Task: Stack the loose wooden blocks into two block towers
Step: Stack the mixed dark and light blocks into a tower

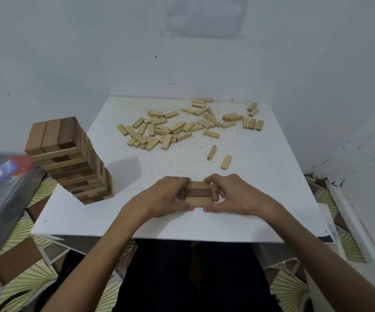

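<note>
A tall finished tower (74, 163) of wooden blocks stands at the left edge of the white table (260, 199). Near the front middle, a row of three blocks (197, 194) lies side by side, the middle one darker. My left hand (166, 195) grips the row's left end with curled fingers and thumb. My right hand (229, 194) grips its right end the same way. Whether more layers lie under this row is hidden. A pile of several loose pale blocks (177, 129) is scattered across the far half of the table.
Two stray blocks (225, 162) lie between the pile and my hands. A dark plastic-wrapped box (0, 190) juts in at the left, close to the tall tower. White walls enclose the table at the back and right. Patterned floor shows around it.
</note>
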{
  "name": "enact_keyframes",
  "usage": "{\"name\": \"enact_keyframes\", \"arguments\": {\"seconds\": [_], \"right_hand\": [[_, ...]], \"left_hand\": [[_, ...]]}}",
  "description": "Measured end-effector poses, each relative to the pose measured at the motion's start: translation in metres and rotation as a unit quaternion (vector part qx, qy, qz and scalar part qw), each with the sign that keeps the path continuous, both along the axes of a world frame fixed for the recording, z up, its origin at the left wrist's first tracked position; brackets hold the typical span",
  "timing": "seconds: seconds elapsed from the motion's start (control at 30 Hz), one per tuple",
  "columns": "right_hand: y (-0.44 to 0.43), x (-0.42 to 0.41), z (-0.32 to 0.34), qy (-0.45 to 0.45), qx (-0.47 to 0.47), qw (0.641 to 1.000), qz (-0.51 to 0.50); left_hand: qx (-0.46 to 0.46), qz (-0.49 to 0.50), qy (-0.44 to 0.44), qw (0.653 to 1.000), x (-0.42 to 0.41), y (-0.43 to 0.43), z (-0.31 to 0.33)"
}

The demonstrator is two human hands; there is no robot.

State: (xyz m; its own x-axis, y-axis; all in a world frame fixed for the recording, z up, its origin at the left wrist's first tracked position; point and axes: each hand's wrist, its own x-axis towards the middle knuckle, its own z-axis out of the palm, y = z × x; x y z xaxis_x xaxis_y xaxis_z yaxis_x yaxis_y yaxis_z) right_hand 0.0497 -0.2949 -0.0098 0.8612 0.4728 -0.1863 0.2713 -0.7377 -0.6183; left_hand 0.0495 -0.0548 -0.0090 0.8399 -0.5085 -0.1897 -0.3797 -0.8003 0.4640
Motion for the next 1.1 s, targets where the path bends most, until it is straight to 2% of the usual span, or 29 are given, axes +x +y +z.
{"name": "enact_keyframes", "arguments": {"seconds": [0.77,1.1], "right_hand": [[0.0024,0.0025,0.0026,0.018,-0.02,1.0,0.013],[-0.001,-0.0031,0.0014,-0.02,0.007,1.0,-0.011]], "left_hand": [[0.003,0.0,0.024,1.0,0.0032,-0.001,-0.0002],[-0.048,0.04,-0.016,0.998,0.0037,0.0071,-0.0075]]}}
